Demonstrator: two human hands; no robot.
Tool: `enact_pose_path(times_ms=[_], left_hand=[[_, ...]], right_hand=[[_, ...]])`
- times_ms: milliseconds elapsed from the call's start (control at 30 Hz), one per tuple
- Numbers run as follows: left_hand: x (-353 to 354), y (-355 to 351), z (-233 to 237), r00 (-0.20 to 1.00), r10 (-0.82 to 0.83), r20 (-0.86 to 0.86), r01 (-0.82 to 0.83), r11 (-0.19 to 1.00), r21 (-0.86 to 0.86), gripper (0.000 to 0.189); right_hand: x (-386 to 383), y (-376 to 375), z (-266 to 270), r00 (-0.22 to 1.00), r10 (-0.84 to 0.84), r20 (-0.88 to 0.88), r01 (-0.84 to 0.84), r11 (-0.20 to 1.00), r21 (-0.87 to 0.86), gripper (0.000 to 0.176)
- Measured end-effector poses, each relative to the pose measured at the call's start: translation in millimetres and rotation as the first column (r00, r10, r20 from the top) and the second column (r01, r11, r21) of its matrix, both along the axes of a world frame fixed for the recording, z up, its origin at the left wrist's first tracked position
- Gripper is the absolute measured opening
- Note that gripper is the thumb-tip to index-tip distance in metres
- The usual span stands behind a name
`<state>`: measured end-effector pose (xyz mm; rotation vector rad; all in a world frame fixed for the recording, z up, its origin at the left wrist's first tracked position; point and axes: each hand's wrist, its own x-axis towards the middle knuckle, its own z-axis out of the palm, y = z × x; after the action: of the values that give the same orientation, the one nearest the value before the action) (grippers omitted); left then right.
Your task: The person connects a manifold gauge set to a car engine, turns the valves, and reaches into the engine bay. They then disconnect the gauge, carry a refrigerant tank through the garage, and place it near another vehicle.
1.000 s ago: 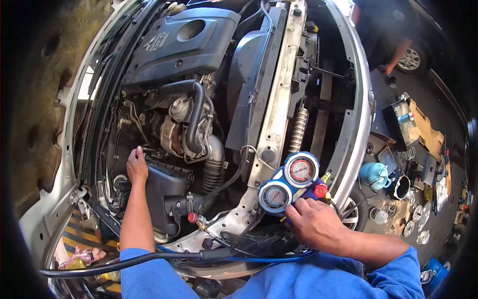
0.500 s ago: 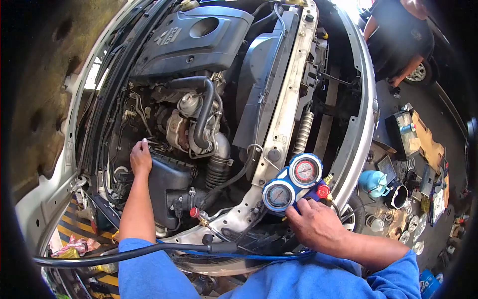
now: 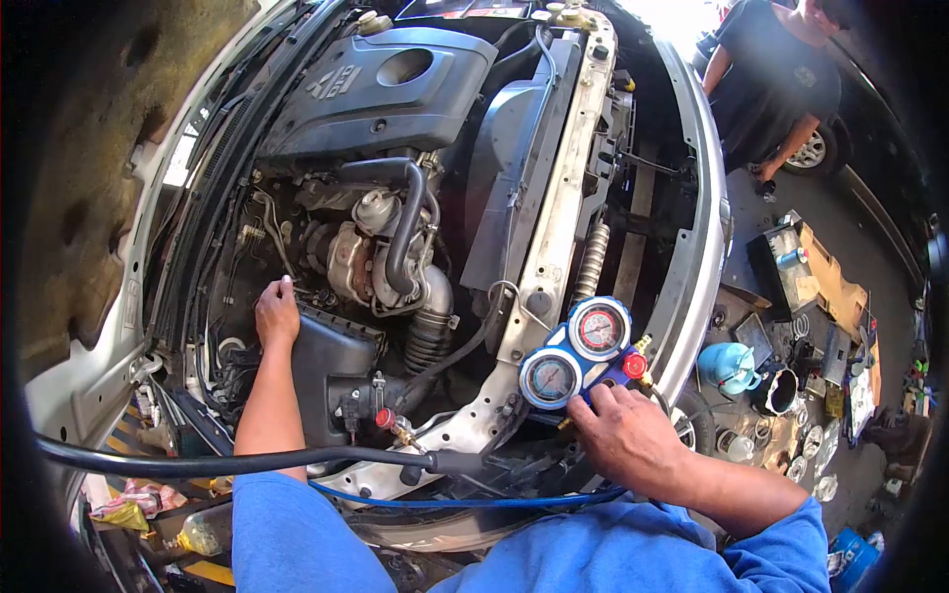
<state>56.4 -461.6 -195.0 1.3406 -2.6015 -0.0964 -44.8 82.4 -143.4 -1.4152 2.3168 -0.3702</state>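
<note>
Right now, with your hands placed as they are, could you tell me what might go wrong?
The manifold gauge set seems perched on the radiator support, steadied by the right hand; it could slip. The left hand reaches deep beside the turbo pipework, which may be hot. The black hose crosses that arm and might snag.

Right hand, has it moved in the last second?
No. The right hand stays at the lower edge of the blue twin-dial manifold gauge set, fingers beside its red knob, as before.

gauge set (image 3: pixel 575 353) on front rail | engine cover (image 3: pixel 381 91) behind | air box (image 3: pixel 331 361) left
</note>
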Motion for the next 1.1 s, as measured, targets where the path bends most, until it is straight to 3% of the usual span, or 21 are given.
enact_pose_path(times_ms=[233, 533, 633, 1100], left_hand=[[0.7, 3.1, 3.0, 1.000, -0.010, -0.003, 0.010, 1.000, -0.001, 0.047], [0.6, -1.2, 1.2, 0.999, 0.014, 0.035, -0.014, 1.000, 0.013, 0.047], [1.8, -1.9, -2.5, 1.000, -0.016, -0.017, 0.016, 1.000, -0.020, 0.047], [0.5, 1.6, 2.6, 1.000, 0.019, 0.010, -0.019, 1.000, 0.014, 0.048]], right_hand=[[4.3, -0.9, -8.4, 0.973, 0.161, -0.166, -0.172, 0.983, -0.055, 0.031], [11.2, -5.9, -12.1, 0.972, 0.133, -0.193, -0.138, 0.990, -0.014, 0.028], [11.6, -6.2, -14.4, 0.958, 0.115, -0.263, -0.140, 0.987, -0.078, 0.018], [14.6, -7.2, -13.3, 0.966, 0.084, -0.243, -0.108, 0.991, -0.083, 0.017]])
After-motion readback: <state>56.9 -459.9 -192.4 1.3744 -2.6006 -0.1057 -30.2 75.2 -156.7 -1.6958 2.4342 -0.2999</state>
